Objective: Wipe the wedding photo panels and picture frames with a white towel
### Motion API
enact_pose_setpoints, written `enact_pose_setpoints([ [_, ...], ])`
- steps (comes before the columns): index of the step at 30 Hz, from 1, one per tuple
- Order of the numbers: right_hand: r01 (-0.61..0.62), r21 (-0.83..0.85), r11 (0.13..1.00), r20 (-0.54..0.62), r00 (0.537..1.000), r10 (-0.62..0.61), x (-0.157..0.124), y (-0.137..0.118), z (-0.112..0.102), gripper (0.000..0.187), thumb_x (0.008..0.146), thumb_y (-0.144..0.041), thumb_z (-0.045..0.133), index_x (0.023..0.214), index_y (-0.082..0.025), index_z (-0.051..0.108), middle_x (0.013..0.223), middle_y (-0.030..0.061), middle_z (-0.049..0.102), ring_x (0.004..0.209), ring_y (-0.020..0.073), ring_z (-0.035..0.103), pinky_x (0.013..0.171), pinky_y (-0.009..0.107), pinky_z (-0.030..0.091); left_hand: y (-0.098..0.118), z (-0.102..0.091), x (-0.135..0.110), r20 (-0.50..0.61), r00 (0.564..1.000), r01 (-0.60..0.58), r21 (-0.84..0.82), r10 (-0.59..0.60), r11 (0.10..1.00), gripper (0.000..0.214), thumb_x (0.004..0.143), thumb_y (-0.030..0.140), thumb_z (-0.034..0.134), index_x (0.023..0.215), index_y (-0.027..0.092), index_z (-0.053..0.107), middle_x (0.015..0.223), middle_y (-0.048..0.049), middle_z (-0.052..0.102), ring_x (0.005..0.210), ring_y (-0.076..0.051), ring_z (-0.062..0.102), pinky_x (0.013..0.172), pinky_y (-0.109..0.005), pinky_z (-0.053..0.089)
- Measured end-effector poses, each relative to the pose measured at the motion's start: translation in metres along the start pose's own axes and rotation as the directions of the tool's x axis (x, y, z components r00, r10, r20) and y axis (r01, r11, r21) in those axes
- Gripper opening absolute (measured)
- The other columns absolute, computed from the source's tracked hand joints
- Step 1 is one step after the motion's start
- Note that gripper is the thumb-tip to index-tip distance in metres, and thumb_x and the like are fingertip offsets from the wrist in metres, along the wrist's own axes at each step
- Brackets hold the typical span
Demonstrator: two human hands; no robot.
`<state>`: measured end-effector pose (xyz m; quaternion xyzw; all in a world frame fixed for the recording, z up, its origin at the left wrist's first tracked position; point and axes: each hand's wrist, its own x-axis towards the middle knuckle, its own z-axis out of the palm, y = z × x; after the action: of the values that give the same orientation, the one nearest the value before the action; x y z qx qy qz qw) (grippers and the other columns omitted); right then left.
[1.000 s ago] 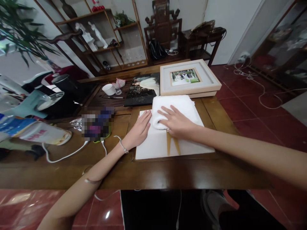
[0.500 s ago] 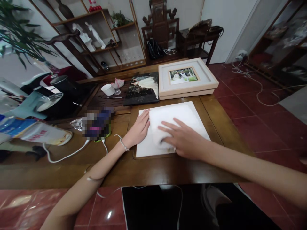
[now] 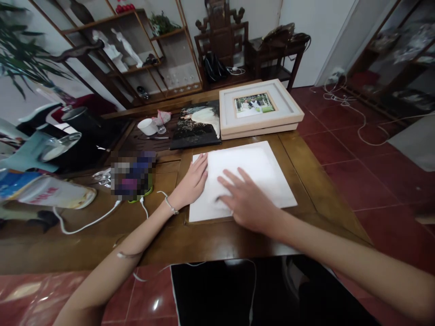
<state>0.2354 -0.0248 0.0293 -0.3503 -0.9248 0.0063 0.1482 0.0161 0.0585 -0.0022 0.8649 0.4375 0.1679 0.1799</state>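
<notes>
A flat white board lies on the wooden table in front of me. Over it is a paler white layer, perhaps a sheet or cloth; its edges are faint and I cannot tell its kind. My left hand rests flat on the board's left edge, fingers stretched forward and close together. Fingers spread, my right hand lies on the middle of the white layer, with a small dark shadow by the thumb. Neither hand grips anything that I can see.
Behind the board are a framed photo on a stacked frame and a dark photo panel. A white cup, a blurred-out device with white cables and a white-and-blue packet stand to the left.
My right hand has shifted slightly left across the white surface, its fingers still spread. My left hand stays at the board's left edge. The whole view has shifted a little.
</notes>
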Motion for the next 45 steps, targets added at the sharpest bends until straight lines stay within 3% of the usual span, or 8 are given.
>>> enact_pose_setpoints([
  [4,0.086,0.053,0.995,0.038,0.995,-0.088,-0.009,-0.016,-0.008,0.029,0.077,-0.017,0.06,0.105,-0.016,0.068,0.14,0.0184,0.052,0.136,0.0352,0.038,0.113,0.055,0.024,-0.001,0.0,0.0,0.001,1.0,-0.029,0.0,0.029,1.0,0.053,0.099,0.03,0.028,0.15,0.014,0.028,0.159,-0.0154,0.024,0.149,-0.028,0.014,0.12,-0.055,0.015],
  [9,-0.024,0.062,0.998,0.078,0.997,0.019,0.0,0.047,-0.014,0.048,0.072,-0.007,0.058,0.118,-0.02,0.063,0.148,0.0102,0.046,0.141,0.0282,0.032,0.115,0.055,0.019,0.003,0.0,0.001,0.0,1.0,0.009,0.0,-0.009,1.0,0.053,0.1,0.033,0.026,0.15,0.014,0.028,0.159,-0.0142,0.024,0.149,-0.027,0.015,0.121,-0.053,0.013],
  [14,-0.214,-0.037,0.976,0.022,0.976,0.215,-0.007,0.093,-0.016,0.051,0.074,-0.005,0.053,0.123,-0.016,0.06,0.144,0.014,0.049,0.141,0.0271,0.031,0.116,0.054,0.019,0.002,0.0,0.001,-0.01,1.0,-0.002,0.001,0.002,1.0,0.052,0.101,0.034,0.027,0.15,0.017,0.028,0.16,-0.0121,0.024,0.149,-0.025,0.016,0.121,-0.052,0.014],
  [25,-0.118,0.072,0.99,0.075,0.991,0.112,-0.077,0.02,-0.036,0.042,0.063,-0.006,0.053,0.101,-0.018,0.068,0.145,0.0116,0.049,0.141,0.0302,0.03,0.117,0.056,0.02,0.001,0.003,0.001,-0.03,1.0,-0.003,0.028,0.004,1.0,0.053,0.101,0.035,0.027,0.15,0.015,0.029,0.159,-0.0138,0.025,0.149,-0.027,0.016,0.12,-0.053,0.015],
  [29,-0.091,0.083,0.992,0.108,0.991,0.082,-0.074,0.038,-0.039,0.043,0.065,-0.006,0.055,0.103,-0.018,0.068,0.146,0.0114,0.047,0.141,0.0285,0.032,0.116,0.054,0.024,0.001,0.002,0.0,-0.018,1.0,0.001,0.021,-0.001,1.0,0.053,0.101,0.034,0.027,0.15,0.016,0.028,0.159,-0.0135,0.025,0.149,-0.026,0.016,0.12,-0.053,0.015],
  [38,-0.134,-0.009,0.991,0.093,0.987,0.134,-0.027,0.132,-0.035,0.041,0.072,-0.003,0.052,0.109,-0.013,0.066,0.146,0.018,0.045,0.139,0.0313,0.036,0.113,0.056,0.029,0.003,-0.001,0.001,0.012,1.0,0.023,0.023,-0.023,0.999,0.054,0.1,0.033,0.026,0.15,0.013,0.028,0.159,-0.0138,0.024,0.149,-0.024,0.015,0.121,-0.05,0.014],
  [41,-0.155,0.004,0.988,0.089,0.984,0.154,-0.03,0.125,-0.039,0.042,0.071,-0.001,0.049,0.107,-0.014,0.066,0.142,0.018,0.051,0.137,0.0305,0.038,0.113,0.056,0.03,0.004,0.0,0.001,0.007,1.0,0.028,0.017,-0.028,0.999,0.053,0.1,0.033,0.027,0.15,0.014,0.028,0.159,-0.0133,0.024,0.149,-0.025,0.015,0.121,-0.051,0.014],
  [45,-0.149,0.057,0.987,0.1,0.985,0.143,-0.055,0.078,-0.048,0.041,0.069,-0.004,0.049,0.102,-0.018,0.068,0.139,0.0155,0.054,0.138,0.0299,0.038,0.113,0.057,0.03,0.004,0.002,0.001,-0.005,0.999,0.038,0.021,-0.038,0.999,0.054,0.1,0.032,0.027,0.149,0.01,0.029,0.159,-0.0155,0.024,0.149,-0.026,0.014,0.121,-0.051,0.014],
])
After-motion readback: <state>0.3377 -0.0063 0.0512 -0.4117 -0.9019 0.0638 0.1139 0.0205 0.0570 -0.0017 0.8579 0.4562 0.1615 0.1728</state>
